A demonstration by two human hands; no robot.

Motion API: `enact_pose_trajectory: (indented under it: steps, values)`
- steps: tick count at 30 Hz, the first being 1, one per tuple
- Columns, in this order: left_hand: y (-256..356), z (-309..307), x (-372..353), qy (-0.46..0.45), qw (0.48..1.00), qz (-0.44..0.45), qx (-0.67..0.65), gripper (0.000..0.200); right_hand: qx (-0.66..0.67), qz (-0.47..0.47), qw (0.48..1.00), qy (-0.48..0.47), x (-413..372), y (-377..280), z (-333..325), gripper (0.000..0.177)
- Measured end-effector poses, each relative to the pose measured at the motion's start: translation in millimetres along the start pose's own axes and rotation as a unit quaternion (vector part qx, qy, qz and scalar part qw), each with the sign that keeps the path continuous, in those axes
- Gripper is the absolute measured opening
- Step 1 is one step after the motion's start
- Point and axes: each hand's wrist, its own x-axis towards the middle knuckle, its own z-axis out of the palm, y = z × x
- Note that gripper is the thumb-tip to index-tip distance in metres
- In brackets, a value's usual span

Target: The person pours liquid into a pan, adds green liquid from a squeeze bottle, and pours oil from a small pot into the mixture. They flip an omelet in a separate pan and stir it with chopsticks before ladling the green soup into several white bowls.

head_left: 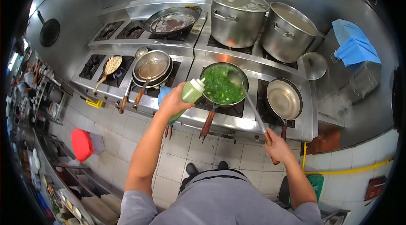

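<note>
My left hand [173, 101] is wrapped round a squeeze bottle [192, 91] of pale green liquid, its white nozzle tilted towards the left rim of a pan. That pan [222, 84] stands on the stove, filled with bright green chopped food in liquid, its red-brown handle pointing at me. My right hand [279, 146] grips the wooden handle of a long metal ladle [249, 102], whose bowl rests in the green food at the pan's upper right. A blue cloth [164, 94] shows beside my left hand.
Two large steel pots [239, 24] stand at the back, with a wok [171, 23] left of them. An empty pan [284, 99] sits on the right. Stacked pans [152, 66] and a small pan of food [113, 64] are on the left burners. A yellow pipe [351, 170] runs low at right.
</note>
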Motion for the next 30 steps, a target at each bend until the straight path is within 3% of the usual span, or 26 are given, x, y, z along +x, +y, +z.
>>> enact_pose_trajectory:
  steps: [2,3,5,6,8,9,10,13,16,17,18,20,21,22,24,26,27,28,30]
  values:
    - [5,-3,13,-0.066,0.99,-0.012,0.124,0.091,0.046,0.005,0.995,-0.093,-4,-6,-5,0.052]
    - [5,1,17,-0.06,0.984,-0.001,0.168,0.084,0.051,0.002,0.995,-0.09,1,-7,-8,0.052]
    - [6,8,31,-0.088,0.967,0.011,0.238,0.079,0.298,0.114,0.92,-0.227,16,-10,-17,0.035]
    - [7,11,38,-0.115,0.947,0.018,0.3,0.073,0.3,0.11,0.92,-0.226,24,-4,-16,0.035]
    - [6,19,47,-0.099,0.938,0.028,0.332,0.066,0.611,0.089,0.722,-0.312,53,17,-4,0.027]
    - [8,20,52,-0.118,0.927,0.015,0.355,0.064,0.599,0.084,0.74,-0.295,68,28,8,0.036]
    - [7,22,55,-0.139,0.915,0.001,0.378,0.063,0.531,0.065,0.817,-0.215,76,34,24,0.041]
    - [2,26,60,-0.15,0.903,-0.015,0.402,0.064,0.155,-0.021,0.984,-0.089,74,23,64,0.054]
    - [5,24,63,-0.159,0.895,-0.025,0.416,0.066,0.067,-0.008,0.993,-0.092,51,3,70,0.053]
    - [6,23,62,-0.152,0.895,-0.027,0.419,0.065,0.156,0.011,0.978,-0.139,39,-6,62,0.046]
    - [5,23,63,-0.151,0.895,-0.027,0.42,0.065,0.156,0.01,0.978,-0.138,41,-5,58,0.046]
    - [3,23,64,-0.143,0.897,-0.016,0.419,0.064,0.383,0.055,0.892,-0.233,47,3,41,0.039]
    - [3,23,63,-0.143,0.897,-0.015,0.419,0.064,0.418,0.089,0.867,-0.255,59,7,29,0.034]
    - [3,23,62,-0.141,0.901,-0.016,0.411,0.064,0.56,0.087,0.783,-0.255,68,15,26,0.03]
    - [2,24,60,-0.138,0.905,-0.016,0.403,0.064,0.566,0.05,0.784,-0.249,98,35,33,0.042]
    - [-3,24,55,-0.118,0.914,-0.018,0.387,0.061,0.363,-0.018,0.915,-0.177,107,47,61,0.059]
    - [-4,22,53,-0.116,0.914,-0.021,0.389,0.061,0.241,0.014,0.961,-0.138,94,38,70,0.071]
    - [-5,21,51,-0.116,0.917,-0.028,0.38,0.061,0.15,0.001,0.983,-0.11,77,23,76,0.064]
    - [-9,20,44,-0.118,0.921,-0.038,0.371,0.062,0.177,0.041,0.973,-0.139,46,-2,75,0.058]
